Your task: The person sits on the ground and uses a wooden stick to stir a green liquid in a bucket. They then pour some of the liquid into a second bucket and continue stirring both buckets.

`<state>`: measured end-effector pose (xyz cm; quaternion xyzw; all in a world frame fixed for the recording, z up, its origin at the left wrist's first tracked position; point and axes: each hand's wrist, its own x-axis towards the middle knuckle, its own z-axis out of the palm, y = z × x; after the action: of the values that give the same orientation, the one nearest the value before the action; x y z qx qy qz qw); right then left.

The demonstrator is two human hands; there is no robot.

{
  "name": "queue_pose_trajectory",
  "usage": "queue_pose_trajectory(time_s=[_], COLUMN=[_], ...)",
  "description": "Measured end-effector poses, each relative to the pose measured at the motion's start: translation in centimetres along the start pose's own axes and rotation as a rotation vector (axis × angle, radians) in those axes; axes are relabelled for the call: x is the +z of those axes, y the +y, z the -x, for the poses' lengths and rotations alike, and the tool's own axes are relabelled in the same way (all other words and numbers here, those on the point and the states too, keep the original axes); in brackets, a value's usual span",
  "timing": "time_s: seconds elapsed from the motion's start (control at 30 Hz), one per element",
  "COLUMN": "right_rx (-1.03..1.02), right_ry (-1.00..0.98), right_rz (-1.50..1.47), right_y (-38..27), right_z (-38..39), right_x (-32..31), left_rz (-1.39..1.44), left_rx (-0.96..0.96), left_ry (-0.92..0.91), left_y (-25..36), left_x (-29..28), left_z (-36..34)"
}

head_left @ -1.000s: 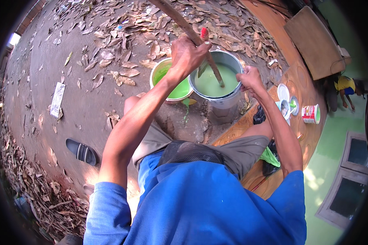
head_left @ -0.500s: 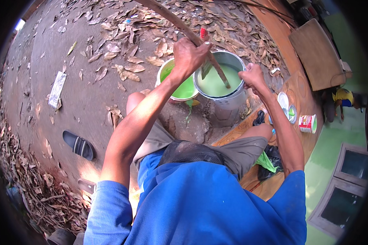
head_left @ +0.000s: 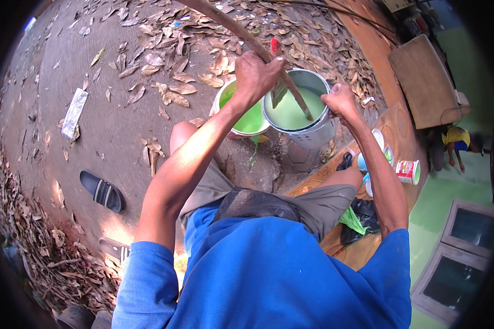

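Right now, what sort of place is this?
Probably an outdoor yard beside a house: dry leaves litter the ground, a green wall with windows is at the right, and an orange patterned floor runs alongside.

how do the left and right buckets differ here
The left bucket holds bright green paint; the right bucket holds a paler, milky green liquid. The stick dips into the right bucket, while no stick shows in the left bucket. The right hand is at the right bucket's rim; the left bucket is partly hidden by the left hand. Both are round and open.
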<state>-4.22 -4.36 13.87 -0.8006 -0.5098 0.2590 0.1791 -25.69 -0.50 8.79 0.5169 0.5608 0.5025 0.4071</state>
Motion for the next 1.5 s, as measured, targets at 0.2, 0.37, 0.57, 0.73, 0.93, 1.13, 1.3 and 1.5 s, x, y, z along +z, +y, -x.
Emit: queue_pose_trajectory(time_s=[0.2, 0.37, 0.57, 0.73, 0.93, 1.13, 1.3, 1.5], right_rx=[-0.009, -0.008, -0.019, -0.018, -0.037, -0.019, 0.013, 0.004], right_ry=[-0.028, -0.024, -0.021, 0.018, 0.008, 0.015, -0.004, -0.005], right_rz=[0.0, -0.009, -0.009, 0.045, 0.047, 0.066, 0.098, 0.082], right_y=[0.1, -0.5, -1.2, -1.4, -1.1, -1.6, -2.1, -2.2], right_z=[-0.6, -0.3, -0.1, -0.2, -0.7, -0.6, -0.9, -0.6], right_x=[0.1, 0.3, 0.3, 0.6, 0.7, 0.8, 0.8, 0.7], left_rz=[0.002, 0.016, 0.014, -0.005, 0.051, 0.055, 0.056, 0.038], left_rx=[-0.02, -0.012, -0.012, -0.02, -0.011, -0.019, -0.017, -0.033], left_ry=[-0.004, -0.009, 0.007, 0.019, 0.035, 0.021, 0.043, 0.054], left_y=[0.0, 0.0, -0.4, -0.8, -1.3, -1.3, -1.7, -2.0], left_x=[-0.5, -0.8, -0.9, -1.0, -0.9, -1.2, -1.5, -1.6], left_z=[0.1, 0.1, -0.2, -0.3, -0.3, -0.2, -0.3, -0.3])
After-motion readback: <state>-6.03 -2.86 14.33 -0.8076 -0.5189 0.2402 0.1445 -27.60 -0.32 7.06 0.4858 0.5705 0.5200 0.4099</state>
